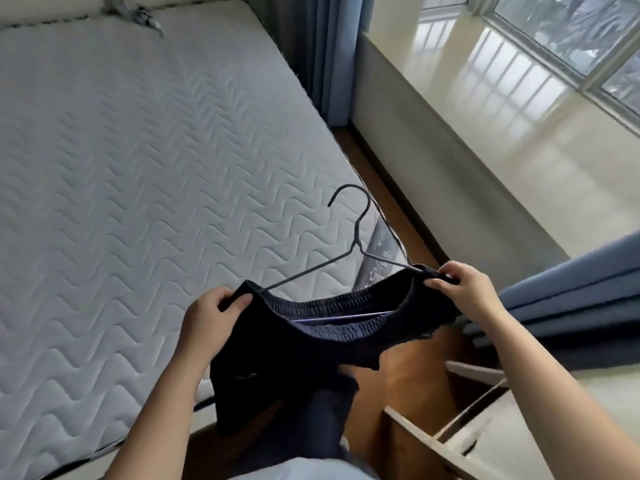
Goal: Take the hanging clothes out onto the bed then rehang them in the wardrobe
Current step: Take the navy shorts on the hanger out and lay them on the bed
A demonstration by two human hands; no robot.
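Observation:
Dark navy shorts (294, 355) with an elastic waistband hang on a thin black wire hanger (353, 242), held up over the near right corner of the bed (121, 168). My left hand (211, 317) grips the hanger's left end together with the waistband. My right hand (464, 289) pinches the right end of the hanger and the cloth. The hanger's hook points up and away from me. The bed's bare quilted white mattress fills the left of the view. The wardrobe is out of sight.
A small grey crumpled cloth (138, 15) lies at the far end of the mattress. Blue curtains (561, 296) hang at my right and behind the bed. A glossy window ledge (502, 109) runs along the right. Wooden frame pieces (450, 438) stand low right over brown floor.

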